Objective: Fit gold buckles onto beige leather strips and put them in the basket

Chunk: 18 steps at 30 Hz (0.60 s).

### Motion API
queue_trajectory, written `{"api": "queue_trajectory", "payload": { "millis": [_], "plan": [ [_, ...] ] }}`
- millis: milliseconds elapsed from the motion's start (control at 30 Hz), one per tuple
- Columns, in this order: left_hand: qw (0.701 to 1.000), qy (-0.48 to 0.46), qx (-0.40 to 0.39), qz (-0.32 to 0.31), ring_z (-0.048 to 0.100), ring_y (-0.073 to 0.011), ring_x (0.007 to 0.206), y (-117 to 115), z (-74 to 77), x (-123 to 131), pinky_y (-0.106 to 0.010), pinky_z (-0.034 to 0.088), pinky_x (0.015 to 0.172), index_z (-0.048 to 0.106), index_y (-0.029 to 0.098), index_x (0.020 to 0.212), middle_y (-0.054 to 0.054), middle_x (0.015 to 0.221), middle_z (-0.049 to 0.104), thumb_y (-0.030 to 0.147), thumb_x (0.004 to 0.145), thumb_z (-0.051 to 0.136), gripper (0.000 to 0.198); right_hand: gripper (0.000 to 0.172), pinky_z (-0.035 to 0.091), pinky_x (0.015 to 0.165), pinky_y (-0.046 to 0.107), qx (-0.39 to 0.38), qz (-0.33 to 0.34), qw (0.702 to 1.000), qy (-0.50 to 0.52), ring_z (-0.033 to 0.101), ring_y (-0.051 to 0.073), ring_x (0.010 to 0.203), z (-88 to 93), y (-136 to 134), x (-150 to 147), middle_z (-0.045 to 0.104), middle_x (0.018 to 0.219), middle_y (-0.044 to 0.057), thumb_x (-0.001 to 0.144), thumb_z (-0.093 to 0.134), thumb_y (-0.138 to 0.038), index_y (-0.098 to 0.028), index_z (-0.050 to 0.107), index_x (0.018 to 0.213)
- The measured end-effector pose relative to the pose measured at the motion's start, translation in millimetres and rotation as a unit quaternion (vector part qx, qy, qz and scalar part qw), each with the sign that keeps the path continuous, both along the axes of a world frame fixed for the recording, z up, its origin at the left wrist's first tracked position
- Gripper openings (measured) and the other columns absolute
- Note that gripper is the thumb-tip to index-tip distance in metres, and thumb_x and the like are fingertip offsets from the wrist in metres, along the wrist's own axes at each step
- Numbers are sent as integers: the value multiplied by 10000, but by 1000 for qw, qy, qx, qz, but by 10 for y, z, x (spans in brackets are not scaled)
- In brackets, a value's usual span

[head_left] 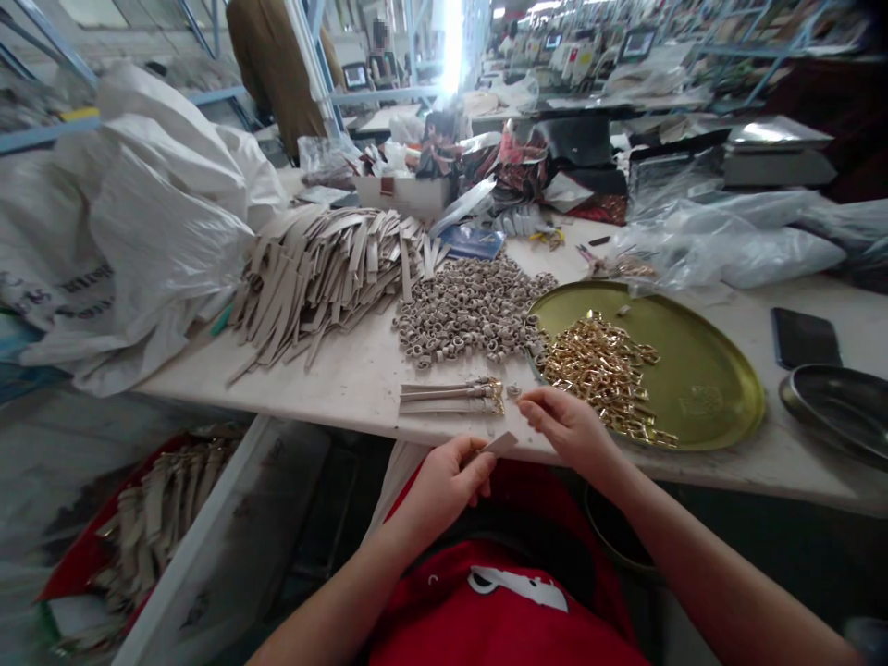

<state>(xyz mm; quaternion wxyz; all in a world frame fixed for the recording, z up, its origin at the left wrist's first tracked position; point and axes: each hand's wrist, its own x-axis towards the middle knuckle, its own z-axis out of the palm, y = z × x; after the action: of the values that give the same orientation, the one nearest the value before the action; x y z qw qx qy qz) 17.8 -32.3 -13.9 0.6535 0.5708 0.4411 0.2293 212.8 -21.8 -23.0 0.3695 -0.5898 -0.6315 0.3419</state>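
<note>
My left hand [454, 476], closed in front of the table edge, grips a short grey strap [500, 444] whose flat end sticks out past the fingers. My right hand [565, 421] is in a pinch at the table edge, with a small grey strap loop [512, 391] at its fingertips. Just left of that loop lie several finished straps [444, 399] side by side, gold clasps at their right ends. Behind them spreads a heap of grey loops [472, 310]. Gold metal clasps [600, 370] are piled on a gold oval tray [721, 398] beyond my right hand.
A big pile of grey strips [326, 273] covers the table's left part, beside a white sack [159, 203]. To the right are a phone [805, 338] and a dark round pan [843, 416]. Below left, a red-rimmed bin [76, 555] holds straps. A person [274, 69] stands behind.
</note>
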Motion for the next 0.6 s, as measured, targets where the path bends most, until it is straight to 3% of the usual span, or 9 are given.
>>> {"api": "queue_trajectory", "payload": {
  "millis": [67,133,200,267,333,400,500,600],
  "plan": [
    [999,26,1,22,399,-59,422,52,-13,8,-173,312,422,537,146,848,49,529,498,379,829,480,241,172,383,663,303,42,-33,985,-161,533,192,710,-68,248,95,581,787,55,840,492,-303,-191,616,799],
    [999,37,-10,37,400,-64,417,110,-25,18,-174,318,421,518,153,805,54,512,486,376,821,480,228,136,372,675,307,30,-20,959,-282,538,201,727,-138,436,140,578,811,74,823,496,-223,-179,619,785],
    [998,46,-19,45,404,-68,423,174,-35,32,-173,317,423,504,157,778,58,503,475,370,815,479,218,115,362,662,300,11,1,943,-332,531,195,717,-187,535,151,570,789,70,805,496,-171,-172,602,760],
    [997,54,-22,52,399,-69,424,241,-38,52,-172,308,422,492,160,757,61,497,463,367,815,475,216,82,353,647,289,7,-1,949,-314,515,181,705,-201,550,150,556,764,50,785,508,-157,-173,572,736],
    [997,55,-17,55,389,-70,420,304,-35,81,-176,299,423,486,163,743,66,488,449,372,818,469,222,62,346,608,272,-19,-11,976,-218,490,158,657,-178,501,139,533,704,17,767,541,-205,-178,538,712],
    [997,51,1,56,397,-73,437,350,-22,118,-181,309,442,494,164,740,64,497,448,378,824,465,232,151,334,556,250,-95,1,995,-43,453,129,580,-137,411,110,494,624,-22,755,576,-302,-183,504,694],
    [994,67,60,65,430,-79,511,369,5,177,-184,332,499,525,163,741,52,558,473,362,827,469,224,287,307,508,221,-211,27,950,228,389,88,500,-93,246,25,443,556,-62,733,618,-427,-182,476,685],
    [980,120,131,84,434,-82,555,344,27,222,-182,331,535,544,167,721,47,593,483,332,830,462,214,314,301,512,204,-240,4,902,360,379,74,509,-112,119,-70,463,568,-63,712,660,-439,-175,491,702]
  ]
}}
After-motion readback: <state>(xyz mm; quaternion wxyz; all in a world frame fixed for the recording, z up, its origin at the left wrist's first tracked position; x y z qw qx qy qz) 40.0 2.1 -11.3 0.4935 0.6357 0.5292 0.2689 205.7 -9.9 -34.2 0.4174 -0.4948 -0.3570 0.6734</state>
